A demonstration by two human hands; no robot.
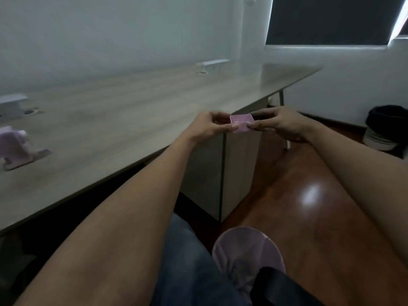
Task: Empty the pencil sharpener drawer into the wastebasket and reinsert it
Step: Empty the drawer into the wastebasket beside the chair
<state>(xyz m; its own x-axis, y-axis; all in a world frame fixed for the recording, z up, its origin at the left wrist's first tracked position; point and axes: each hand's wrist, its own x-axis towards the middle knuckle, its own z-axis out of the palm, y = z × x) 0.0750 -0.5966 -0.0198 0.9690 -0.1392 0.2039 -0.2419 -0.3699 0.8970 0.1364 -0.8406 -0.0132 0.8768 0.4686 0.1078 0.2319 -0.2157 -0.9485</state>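
- Small pink drawer (241, 123) held up in the air past the front edge of the bench (136, 111), out over the wooden floor (309, 206).
- Left hand (207, 127) pinching the drawer's left end, thumb and fingertips pressed together on it.
- Right hand (282, 125) pinching the right end the same way, remaining fingers curled beneath.
- Open side of the drawer facing up or slightly toward the camera; contents too blurred to tell, so emptied or not cannot be said.
- Pink pencil sharpener (15, 146) standing far left on the bench, well apart from the drawer, clearly without it.
- Dark-lined wastebasket (385, 129) on the floor at the far right by the wall, well apart from both hands.
- Step in hand, by judgement: drawer out of the sharpener and being carried, most likely toward the wastebasket.
- Next move likely calls for: swinging the drawer right and down until directly above the basket's mouth, keeping it level on the way to avoid spilling shavings onto the floor, then tipping it fully over.
- Afterwards: back across to the sharpener, open side up, lined up with its slot.
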